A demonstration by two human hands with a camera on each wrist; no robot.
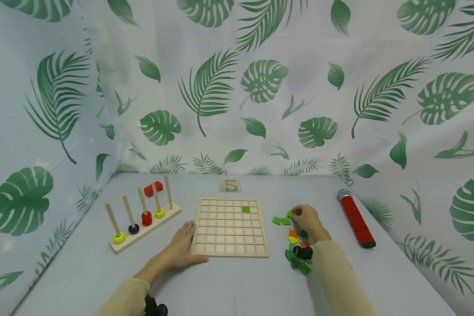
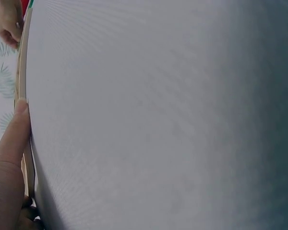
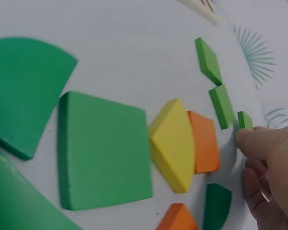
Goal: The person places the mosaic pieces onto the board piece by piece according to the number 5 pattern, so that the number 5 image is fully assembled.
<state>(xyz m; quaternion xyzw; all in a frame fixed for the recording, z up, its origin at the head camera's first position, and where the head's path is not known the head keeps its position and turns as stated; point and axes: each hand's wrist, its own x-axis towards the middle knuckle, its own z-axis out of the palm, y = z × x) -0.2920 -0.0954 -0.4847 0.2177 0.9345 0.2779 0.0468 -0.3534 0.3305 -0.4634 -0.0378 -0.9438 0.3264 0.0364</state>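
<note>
Left hand (image 1: 181,249): fingers straight, laid along the near-left corner of a wooden grid board (image 1: 229,240), thumb at its near edge; the left wrist view alone shows that thumb against the board's side. Right hand (image 1: 308,219): well apart from the left, beyond the board's right side, thumb and fingers pinching a light-green square tile (image 3: 245,120). Just left of the right hand, two loose light-green tiles (image 1: 281,220); between the hands, one light-green grid tile (image 1: 245,209) in a far-right compartment of the board. Nearer than the right hand, a heap of green pieces (image 1: 296,260), partly hidden in the head view by black wrist gear; the right wrist view gives their thickness, also a yellow block (image 3: 175,143) with a curved edge touching an orange block (image 3: 205,143). Head view only: a printed card (image 1: 230,184) beyond both hands; left of the left hand, a five-peg stand (image 1: 142,232) with coloured rings, red blocks (image 1: 153,188) behind; right of the right hand, a red tube (image 1: 357,221).
</note>
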